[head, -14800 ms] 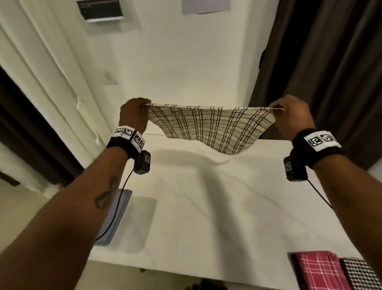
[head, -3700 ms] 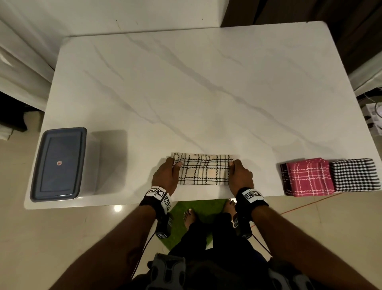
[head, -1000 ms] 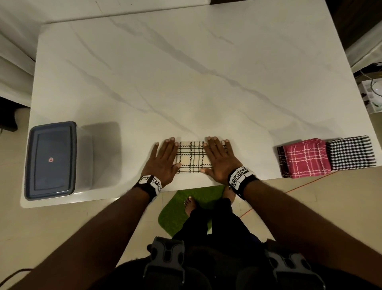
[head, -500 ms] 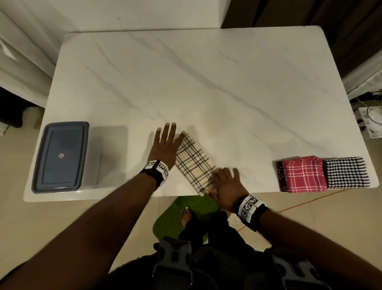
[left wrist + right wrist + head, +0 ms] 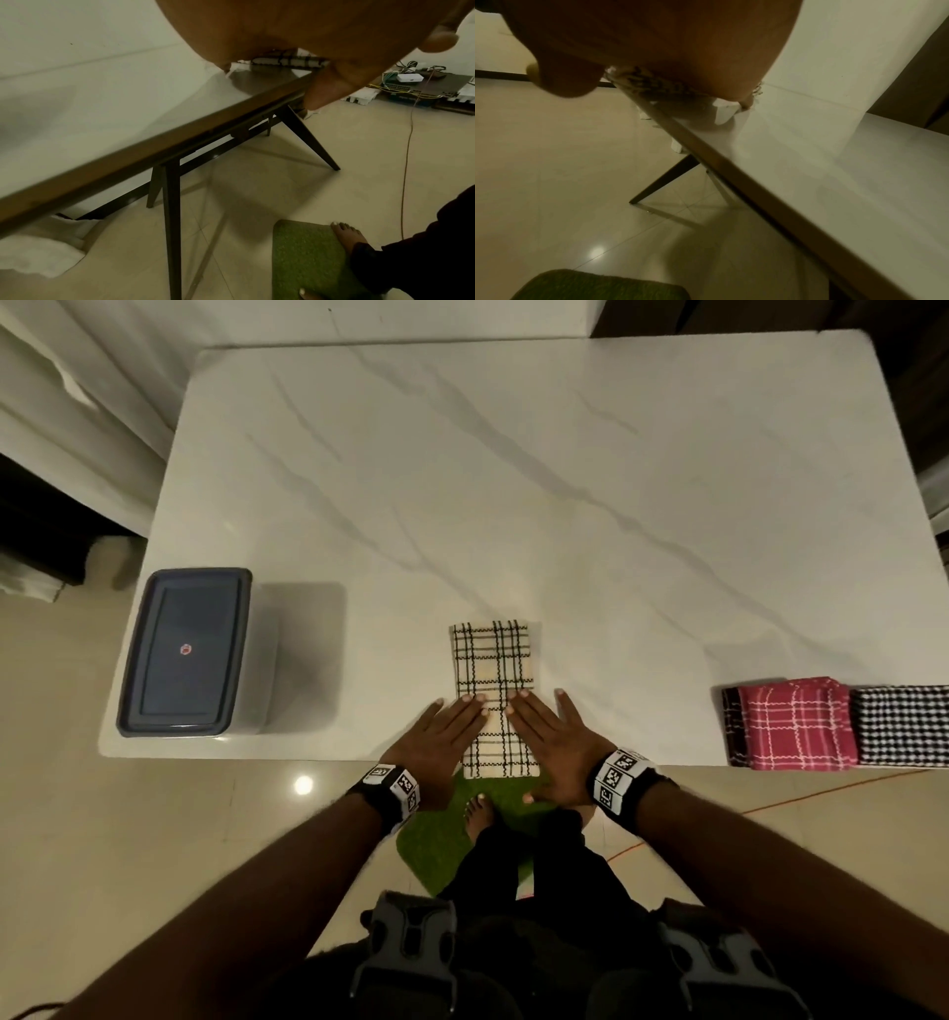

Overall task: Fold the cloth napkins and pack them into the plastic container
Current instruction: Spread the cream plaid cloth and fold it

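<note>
Both flat hands — left hand (image 5: 441,737), right hand (image 5: 552,742) — are pressing the cream napkin (image 5: 492,680), lying lengthwise away from the table's (image 5: 513,480) near edge.

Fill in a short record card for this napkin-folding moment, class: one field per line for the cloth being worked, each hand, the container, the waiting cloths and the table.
cloth in work: cream plaid napkin, folded into a long strip, lying flat at the table's near edge
left hand: flat, fingers straight, pressing the strip's near left part
right hand: flat, pressing its near right part
container: plastic container at the left end, lid on
waiting cloths: red plaid napkin and black checked napkin, folded, side by side at the right end
table: white marble table
</note>
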`<action>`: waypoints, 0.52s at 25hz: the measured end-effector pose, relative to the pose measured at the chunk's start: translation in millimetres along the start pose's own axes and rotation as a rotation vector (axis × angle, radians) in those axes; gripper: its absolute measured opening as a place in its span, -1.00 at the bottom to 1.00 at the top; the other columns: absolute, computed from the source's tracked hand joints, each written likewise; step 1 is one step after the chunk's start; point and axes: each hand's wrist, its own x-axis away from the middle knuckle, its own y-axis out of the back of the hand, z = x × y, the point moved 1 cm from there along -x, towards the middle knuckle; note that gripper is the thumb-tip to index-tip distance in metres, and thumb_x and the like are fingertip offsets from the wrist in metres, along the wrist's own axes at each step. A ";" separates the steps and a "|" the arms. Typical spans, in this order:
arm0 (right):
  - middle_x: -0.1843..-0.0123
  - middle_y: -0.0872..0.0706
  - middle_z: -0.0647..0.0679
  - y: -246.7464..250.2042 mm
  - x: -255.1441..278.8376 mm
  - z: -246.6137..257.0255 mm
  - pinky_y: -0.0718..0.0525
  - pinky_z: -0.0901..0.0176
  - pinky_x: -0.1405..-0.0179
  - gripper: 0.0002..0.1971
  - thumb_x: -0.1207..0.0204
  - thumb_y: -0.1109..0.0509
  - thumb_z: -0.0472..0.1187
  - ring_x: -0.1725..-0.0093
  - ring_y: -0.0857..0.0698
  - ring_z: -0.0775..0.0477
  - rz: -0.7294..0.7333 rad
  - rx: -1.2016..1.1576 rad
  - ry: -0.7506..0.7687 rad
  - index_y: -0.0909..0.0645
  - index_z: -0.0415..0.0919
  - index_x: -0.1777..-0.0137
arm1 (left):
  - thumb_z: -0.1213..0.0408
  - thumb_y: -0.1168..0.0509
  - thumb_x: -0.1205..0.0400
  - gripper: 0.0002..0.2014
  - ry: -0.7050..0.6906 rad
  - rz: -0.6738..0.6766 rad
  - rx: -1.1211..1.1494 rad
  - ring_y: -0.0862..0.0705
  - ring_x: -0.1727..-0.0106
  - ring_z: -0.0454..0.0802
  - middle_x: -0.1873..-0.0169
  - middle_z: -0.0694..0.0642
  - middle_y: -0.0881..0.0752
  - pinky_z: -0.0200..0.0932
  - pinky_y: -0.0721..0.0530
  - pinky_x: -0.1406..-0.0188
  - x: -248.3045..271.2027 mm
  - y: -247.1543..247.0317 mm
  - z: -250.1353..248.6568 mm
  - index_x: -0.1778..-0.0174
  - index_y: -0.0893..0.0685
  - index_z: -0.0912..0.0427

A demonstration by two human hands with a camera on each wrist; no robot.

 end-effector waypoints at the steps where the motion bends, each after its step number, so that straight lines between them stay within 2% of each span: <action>1: -0.68 0.39 -0.25 -2.7 -0.6 1.6 0.35 -0.44 -0.56 0.15 -0.40 -0.29 0.32 -0.67 0.40 -0.23 0.000 0.004 -0.024 0.32 -0.31 -0.68 | 0.32 -0.03 -0.48 -0.14 0.003 -0.070 -0.011 0.27 -0.70 0.08 -0.69 0.15 0.28 0.19 0.13 -0.68 -0.4 -5.2 -1.9 -0.69 0.24 0.15; 3: -0.70 0.32 -0.24 -9.5 -2.7 8.8 0.30 -0.39 -0.59 0.04 -0.47 -0.39 -0.07 -0.66 0.39 -0.23 -0.061 -0.022 -0.071 0.30 -0.30 -0.68 | 0.39 -0.12 -0.54 -0.21 0.022 -0.185 -0.017 0.04 -0.71 0.16 -0.70 0.20 0.05 0.27 -0.12 -0.63 -3.5 -18.1 -4.3 -0.69 0.07 0.20; 5: -0.73 0.11 -0.22 -12.7 -3.2 14.3 0.18 -0.35 -0.60 -0.04 -0.40 -0.39 -0.32 -0.70 0.22 -0.23 -0.157 -0.117 -0.099 0.12 -0.27 -0.71 | 0.30 -0.38 -0.48 -0.13 0.048 -0.159 0.050 -0.12 -0.69 0.18 -0.69 0.18 -0.11 0.28 -0.24 -0.59 -7.6 -20.0 -9.1 -0.67 -0.06 0.19; 7: -0.71 -0.17 -0.16 -16.2 -0.2 15.5 -0.01 -0.37 -0.61 -0.11 -0.33 -0.44 -0.31 -0.70 -0.03 -0.13 -0.242 -0.233 -0.116 -0.16 -0.22 -0.68 | 0.11 -0.51 -0.40 -0.07 0.066 -0.159 0.156 -0.19 -0.66 0.14 -0.67 0.13 -0.19 0.26 -0.26 -0.59 -8.8 -19.7 -11.8 -0.64 -0.16 0.13; 8: -0.68 -0.27 -0.13 -19.4 3.0 15.3 -0.08 -0.35 -0.61 -0.20 -0.34 -0.43 -0.28 -0.68 -0.11 -0.07 -0.308 -0.299 -0.123 -0.28 -0.19 -0.63 | 0.08 -0.52 -0.39 -0.11 0.063 -0.195 0.213 -0.23 -0.65 0.11 -0.65 0.10 -0.24 0.25 -0.29 -0.57 -7.6 -20.4 -11.4 -0.61 -0.24 0.10; 11: -0.57 -0.47 -0.06 -11.6 9.8 10.0 -0.19 -0.20 -0.63 -0.42 -0.44 -0.30 -0.35 -0.61 -0.32 -0.02 -0.433 -0.616 -0.168 -0.50 -0.13 -0.52 | 0.15 -0.32 -0.49 -0.42 0.030 -0.359 0.466 -0.42 -0.53 0.12 -0.52 0.12 -0.48 0.19 -0.43 -0.49 -5.3 -11.2 -5.4 -0.48 -0.48 0.12; 13: -0.45 -0.63 -0.04 3.9 9.3 6.3 -0.44 -0.05 -0.49 -0.57 -0.60 -0.33 -0.31 -0.45 -0.55 -0.08 -0.459 -0.820 -0.281 -0.56 -0.05 -0.45 | 0.10 -0.16 -0.57 -0.54 0.106 -0.418 0.669 -0.54 -0.39 0.11 -0.37 0.10 -0.59 0.09 -0.56 -0.37 -6.7 2.2 -3.1 -0.39 -0.54 0.12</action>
